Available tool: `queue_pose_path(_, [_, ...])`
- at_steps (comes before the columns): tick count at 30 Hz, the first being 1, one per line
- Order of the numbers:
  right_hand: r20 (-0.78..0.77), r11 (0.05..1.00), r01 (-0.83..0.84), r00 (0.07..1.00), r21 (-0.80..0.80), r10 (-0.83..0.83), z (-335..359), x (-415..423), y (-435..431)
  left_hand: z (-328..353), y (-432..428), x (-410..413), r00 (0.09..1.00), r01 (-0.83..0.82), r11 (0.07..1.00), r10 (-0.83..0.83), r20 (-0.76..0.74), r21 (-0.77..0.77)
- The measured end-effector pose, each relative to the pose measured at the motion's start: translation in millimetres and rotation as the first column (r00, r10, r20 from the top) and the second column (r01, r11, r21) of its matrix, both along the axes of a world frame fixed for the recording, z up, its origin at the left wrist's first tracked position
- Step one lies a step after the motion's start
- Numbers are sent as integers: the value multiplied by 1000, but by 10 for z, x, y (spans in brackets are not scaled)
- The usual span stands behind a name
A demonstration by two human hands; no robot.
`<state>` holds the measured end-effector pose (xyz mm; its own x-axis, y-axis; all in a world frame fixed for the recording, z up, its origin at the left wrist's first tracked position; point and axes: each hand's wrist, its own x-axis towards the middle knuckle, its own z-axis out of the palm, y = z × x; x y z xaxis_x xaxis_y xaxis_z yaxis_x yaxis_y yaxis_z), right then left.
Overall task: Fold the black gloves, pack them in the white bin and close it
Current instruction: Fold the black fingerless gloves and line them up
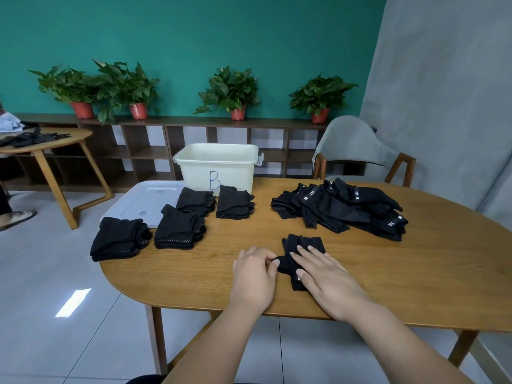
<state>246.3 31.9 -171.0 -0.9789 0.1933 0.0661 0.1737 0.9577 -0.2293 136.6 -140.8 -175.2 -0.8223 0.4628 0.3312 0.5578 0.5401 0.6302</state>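
A person stands at an oval wooden table (401, 278), both bare forearms reaching forward over the near edge. A single black glove (304, 243) lies on the table near that edge, directly in front of them. The right hand (325, 275) lies flat on the glove, fingers straight and spread, pressing it down. The left hand (255, 275) is just beside it, with its fingertips curled in and pinching the glove's left edge.

Further back on the right lies a loose pile of gloves (340, 210), unfolded and overlapping, some showing small white labels. On the left side of the table are four folded stacks (180, 230) of black gloves: two nearer the left edge and two further back, close to the bin.

The white bin (219, 164) stands open at the far edge of the table, a blue letter B handwritten on its front. What is inside it cannot be seen. Its lid (144, 202) lies flat on the table to the left of the bin, with two of the stacks overlapping its edges.

Behind the table stands a grey chair (357, 146) with wooden legs. Four potted plants (230, 92) in red pots sit on a long low shelf against a teal wall.
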Motion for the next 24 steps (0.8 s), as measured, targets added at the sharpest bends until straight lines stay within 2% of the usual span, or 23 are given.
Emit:
queue_pose_path(3, [12, 1000, -16, 1000, -2, 16, -2, 4, 1, -2, 1, -8, 997, -78, 995, 76, 34, 56])
queue_pose_path(8, [114, 999, -43, 992, -21, 45, 160, -64, 66, 11, 35, -26, 992, -120, 993, 119, 50, 9])
queue_pose_path(9, [110, 999, -41, 993, -33, 44, 227, -99, 85, 13, 35, -23, 992, -113, 994, 112, 51, 9])
queue_pose_path(13, [-66, 999, 28, 997, -42, -31, 404, -290, 130, 14, 30, -16, 993, -108, 993, 106, 55, 49])
queue_pose_path(15, [13, 999, 34, 999, -22, -34, 346, -377, 80, 11, 25, -11, 994, -104, 992, 101, 51, 69])
queue_pose_path(18, [158, 999, 42, 986, 24, -46, 159, -437, -20, -7, 7, 3, 998, -61, 994, 61, 2, 90])
queue_pose_path(24, [179, 998, 58, 982, 28, -62, 141, -483, -13, -4, -42, 103, 977, 166, 986, -159, -142, 32])
